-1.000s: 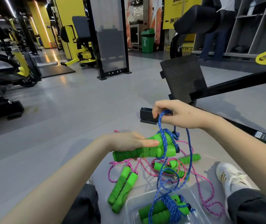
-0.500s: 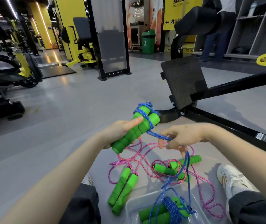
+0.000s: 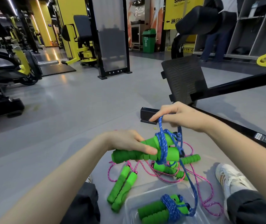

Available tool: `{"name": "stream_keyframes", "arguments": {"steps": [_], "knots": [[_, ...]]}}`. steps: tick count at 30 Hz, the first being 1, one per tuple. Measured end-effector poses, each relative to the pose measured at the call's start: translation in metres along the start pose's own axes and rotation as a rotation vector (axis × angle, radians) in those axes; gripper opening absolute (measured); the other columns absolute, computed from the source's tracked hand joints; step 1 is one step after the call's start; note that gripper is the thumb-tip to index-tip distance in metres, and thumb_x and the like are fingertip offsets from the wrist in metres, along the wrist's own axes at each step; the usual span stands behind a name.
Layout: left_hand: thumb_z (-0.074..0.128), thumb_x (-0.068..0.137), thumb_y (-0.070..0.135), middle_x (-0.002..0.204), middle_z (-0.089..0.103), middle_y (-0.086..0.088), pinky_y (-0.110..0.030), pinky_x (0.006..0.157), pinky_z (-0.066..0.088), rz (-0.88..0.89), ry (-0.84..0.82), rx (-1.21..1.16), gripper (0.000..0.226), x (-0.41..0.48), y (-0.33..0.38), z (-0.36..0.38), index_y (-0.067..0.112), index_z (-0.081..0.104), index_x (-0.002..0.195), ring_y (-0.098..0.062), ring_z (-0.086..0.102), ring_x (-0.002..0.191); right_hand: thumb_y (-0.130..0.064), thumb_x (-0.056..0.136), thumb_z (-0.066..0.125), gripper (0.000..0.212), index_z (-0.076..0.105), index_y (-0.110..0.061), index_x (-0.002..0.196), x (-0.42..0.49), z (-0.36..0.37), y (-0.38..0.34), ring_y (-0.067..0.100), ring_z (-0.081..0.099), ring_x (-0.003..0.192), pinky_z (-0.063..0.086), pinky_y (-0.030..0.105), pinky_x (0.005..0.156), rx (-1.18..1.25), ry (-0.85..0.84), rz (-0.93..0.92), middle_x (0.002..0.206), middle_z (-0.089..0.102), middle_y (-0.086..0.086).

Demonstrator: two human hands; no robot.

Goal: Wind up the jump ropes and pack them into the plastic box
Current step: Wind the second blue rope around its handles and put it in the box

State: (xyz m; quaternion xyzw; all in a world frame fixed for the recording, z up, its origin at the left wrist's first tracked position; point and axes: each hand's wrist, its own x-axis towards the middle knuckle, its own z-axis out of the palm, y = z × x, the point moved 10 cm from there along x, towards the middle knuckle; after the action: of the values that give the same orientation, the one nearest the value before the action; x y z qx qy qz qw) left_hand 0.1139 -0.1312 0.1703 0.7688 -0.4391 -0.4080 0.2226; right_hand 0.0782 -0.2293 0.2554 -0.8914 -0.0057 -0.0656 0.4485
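Observation:
My left hand (image 3: 130, 143) grips a pair of green foam handles (image 3: 129, 155) held level, with several turns of blue rope (image 3: 162, 147) wound round them. Just above them, my right hand (image 3: 176, 115) pinches the same blue rope, whose loose end hangs down towards the clear plastic box (image 3: 137, 201). Inside the box lies a wound blue rope bundle with green handles (image 3: 163, 209). Two pink ropes (image 3: 198, 188) lie loose on the floor: one green handle pair (image 3: 121, 185) left of the box, other green handles (image 3: 177, 168) tangled under my hands.
A black exercise machine with a ribbed footplate (image 3: 184, 81) and a slanting bar (image 3: 242, 83) stands right behind my hands. A small black block (image 3: 148, 114) sits on the grey floor. My white shoe (image 3: 227, 178) rests to the right. More gym machines stand at the far left.
My left hand has lowered the handles from tilted up to level. My right hand has risen from below the handles to above them, carrying the blue rope round them.

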Motion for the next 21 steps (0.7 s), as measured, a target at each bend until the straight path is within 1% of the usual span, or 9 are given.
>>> {"name": "stream_keyframes", "arguments": {"steps": [3,5,6,8,10,13,16,19,21], "knots": [[0.072,0.047,0.063,0.075,0.069,0.001,-0.027,0.069,0.051,0.067,-0.031,-0.186,0.051,-0.001,0.008,0.001,0.020,0.071,0.074,-0.011,0.063,0.064,-0.005,0.084,0.058,0.023,0.072,-0.016,0.099,-0.007,0.024,0.032,0.015,0.060,0.069,0.049,0.022,0.063,0.467,-0.147,0.147,0.078,0.068,0.001],[0.079,0.038,0.069,0.073,0.071,-0.001,-0.022,0.060,0.053,0.140,-0.012,-0.311,0.061,-0.001,0.013,-0.003,0.018,0.073,0.073,-0.010,0.064,0.060,-0.019,0.069,0.068,0.013,0.072,-0.022,0.081,-0.012,0.042,0.042,0.012,0.062,0.057,0.052,0.024,0.055,0.655,-0.164,0.219,0.069,0.069,-0.001],[0.079,0.035,0.072,0.075,0.071,-0.004,-0.020,0.055,0.052,0.165,0.016,-0.377,0.070,-0.001,0.013,-0.008,0.016,0.072,0.077,-0.010,0.065,0.059,-0.017,0.074,0.065,0.011,0.069,-0.024,0.067,-0.012,0.049,0.043,0.007,0.053,0.045,0.045,0.023,0.047,0.651,-0.168,0.220,0.058,0.062,-0.005],[0.078,0.045,0.070,0.083,0.070,-0.007,-0.020,0.053,0.051,0.162,0.089,-0.472,0.075,0.002,0.008,-0.017,0.009,0.069,0.087,-0.013,0.064,0.059,-0.006,0.092,0.044,0.042,0.055,-0.022,0.055,-0.007,0.056,0.054,0.005,0.029,0.038,0.025,0.021,0.045,0.558,-0.144,0.247,0.049,0.042,-0.005],[0.072,0.067,0.060,0.081,0.070,-0.006,-0.023,0.056,0.052,0.135,0.169,-0.559,0.057,0.002,0.002,-0.025,0.008,0.067,0.090,-0.014,0.062,0.060,-0.006,0.096,0.036,0.033,0.047,-0.015,0.067,-0.005,0.058,0.059,0.007,0.023,0.038,0.026,0.021,0.044,0.474,-0.146,0.285,0.055,0.037,0.002],[0.059,0.076,0.052,0.088,0.067,-0.010,-0.022,0.054,0.051,0.078,0.339,-0.662,0.047,0.002,-0.014,-0.042,0.009,0.066,0.092,-0.017,0.059,0.064,-0.003,0.097,0.038,0.017,0.048,-0.017,0.097,-0.013,0.070,0.064,0.007,0.035,0.035,0.044,0.023,0.043,0.303,-0.275,0.359,0.058,0.041,0.005],[0.066,0.072,0.056,0.091,0.067,-0.010,-0.027,0.064,0.052,0.003,0.436,-0.533,0.055,0.001,-0.032,-0.054,0.006,0.068,0.094,-0.018,0.060,0.066,0.000,0.091,0.043,0.025,0.055,-0.021,0.097,-0.024,0.071,0.061,0.010,0.042,0.040,0.054,0.028,0.053,-0.051,-0.418,0.397,0.054,0.041,0.002],[0.071,0.070,0.061,0.083,0.069,-0.007,-0.028,0.066,0.051,-0.083,0.428,-0.319,0.058,0.002,-0.044,-0.053,0.006,0.071,0.088,-0.016,0.060,0.063,-0.005,0.087,0.048,0.027,0.066,-0.017,0.103,-0.017,0.047,0.037,0.009,0.045,0.045,0.053,0.026,0.054,-0.444,-0.369,0.301,0.058,0.044,-0.004],[0.072,0.068,0.063,0.073,0.066,-0.004,-0.024,0.059,0.050,-0.126,0.385,-0.219,0.056,0.003,-0.041,-0.046,0.009,0.071,0.082,-0.014,0.060,0.058,-0.011,0.084,0.055,0.027,0.071,-0.020,0.104,-0.008,0.033,0.015,0.009,0.058,0.061,0.051,0.028,0.064,-0.639,-0.273,0.166,0.072,0.061,-0.006]]}}
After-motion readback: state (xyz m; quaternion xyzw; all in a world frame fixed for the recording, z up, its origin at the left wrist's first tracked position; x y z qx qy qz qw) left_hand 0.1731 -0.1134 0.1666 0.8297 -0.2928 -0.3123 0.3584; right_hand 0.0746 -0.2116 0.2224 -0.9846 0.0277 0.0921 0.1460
